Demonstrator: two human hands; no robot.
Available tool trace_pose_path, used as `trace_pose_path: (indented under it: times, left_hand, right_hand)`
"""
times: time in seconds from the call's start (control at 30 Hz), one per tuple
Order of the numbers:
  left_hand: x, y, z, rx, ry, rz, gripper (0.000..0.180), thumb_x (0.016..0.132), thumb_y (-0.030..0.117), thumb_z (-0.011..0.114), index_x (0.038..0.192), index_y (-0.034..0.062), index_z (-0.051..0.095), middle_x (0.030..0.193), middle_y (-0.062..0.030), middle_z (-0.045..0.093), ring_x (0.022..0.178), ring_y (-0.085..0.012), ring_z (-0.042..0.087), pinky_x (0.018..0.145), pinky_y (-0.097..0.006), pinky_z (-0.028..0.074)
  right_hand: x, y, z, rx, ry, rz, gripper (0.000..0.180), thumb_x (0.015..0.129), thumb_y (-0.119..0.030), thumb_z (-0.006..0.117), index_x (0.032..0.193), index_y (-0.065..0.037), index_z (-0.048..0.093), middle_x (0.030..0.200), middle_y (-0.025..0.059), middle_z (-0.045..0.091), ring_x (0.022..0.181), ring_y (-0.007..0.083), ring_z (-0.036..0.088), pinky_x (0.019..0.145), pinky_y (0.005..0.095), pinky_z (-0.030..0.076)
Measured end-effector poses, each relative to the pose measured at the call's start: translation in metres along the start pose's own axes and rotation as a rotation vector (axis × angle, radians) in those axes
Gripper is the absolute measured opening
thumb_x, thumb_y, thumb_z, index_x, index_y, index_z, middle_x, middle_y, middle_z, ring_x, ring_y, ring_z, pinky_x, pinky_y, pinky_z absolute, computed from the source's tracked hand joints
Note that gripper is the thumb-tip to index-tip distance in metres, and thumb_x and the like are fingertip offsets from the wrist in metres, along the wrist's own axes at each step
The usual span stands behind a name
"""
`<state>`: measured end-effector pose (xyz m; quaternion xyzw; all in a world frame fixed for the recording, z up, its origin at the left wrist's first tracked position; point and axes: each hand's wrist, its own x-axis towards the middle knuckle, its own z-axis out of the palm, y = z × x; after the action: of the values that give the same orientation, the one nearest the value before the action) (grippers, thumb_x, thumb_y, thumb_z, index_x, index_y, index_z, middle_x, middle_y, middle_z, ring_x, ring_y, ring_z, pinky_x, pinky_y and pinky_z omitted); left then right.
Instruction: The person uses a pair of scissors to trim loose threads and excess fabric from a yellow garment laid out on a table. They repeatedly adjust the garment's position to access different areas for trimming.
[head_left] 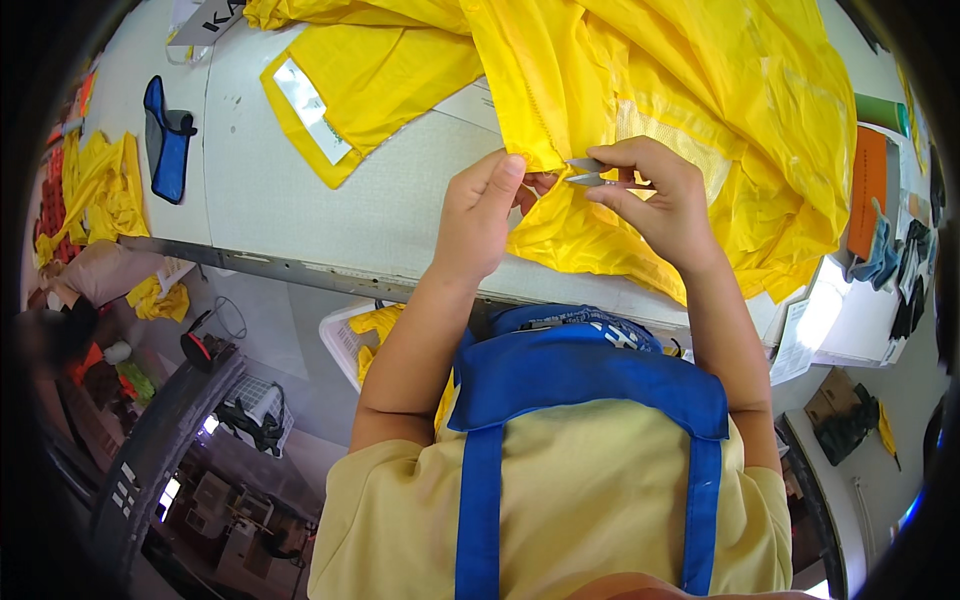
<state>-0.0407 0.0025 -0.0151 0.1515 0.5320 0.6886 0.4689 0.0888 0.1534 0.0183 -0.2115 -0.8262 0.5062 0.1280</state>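
A yellow jacket with a zip and a patch of mesh lining lies spread over the table in front of me. My left hand pinches the jacket's edge near the zip's end, thumb on top. In my right hand is a small pair of thread snips, held between thumb and fingers. The two blades point left, apart from each other, right beside the pinched edge. Whether a thread lies between the blades is too small to tell.
The white table carries a yellow sleeve with a white strip, a blue and grey pouch at left and an orange folder at right. A white basket with yellow cloth stands below the edge. Another person sits at far left.
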Motion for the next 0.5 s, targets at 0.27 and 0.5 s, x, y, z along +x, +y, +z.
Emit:
trace_pose_path:
  times: [0.27, 0.5]
  left_hand:
    - [0.002, 0.003, -0.002, 0.064, -0.034, 0.026, 0.038, 0.099, 0.030, 0.040, 0.098, -0.0002, 0.063, 0.088, -0.0049, 0.064, 0.078, -0.0101, 0.056, 0.065, -0.023, 0.043]
    - [0.001, 0.002, -0.001, 0.069, -0.035, 0.025, 0.038, 0.099, 0.031, 0.041, 0.098, -0.0003, 0.063, 0.087, -0.0053, 0.064, 0.078, -0.0101, 0.056, 0.065, -0.023, 0.044]
  right_hand:
    - [0.002, 0.000, -0.006, 0.039, 0.024, 0.024, 0.028, 0.072, -0.006, 0.075, 0.097, -0.001, 0.066, 0.089, 0.0086, 0.066, 0.074, 0.0162, 0.061, 0.066, 0.0253, 0.049]
    - [-0.001, -0.011, 0.003, -0.031, 0.102, 0.038, 0.027, 0.073, -0.008, 0.075, 0.097, 0.000, 0.066, 0.087, 0.0085, 0.066, 0.071, 0.0149, 0.060, 0.062, 0.0240, 0.049]
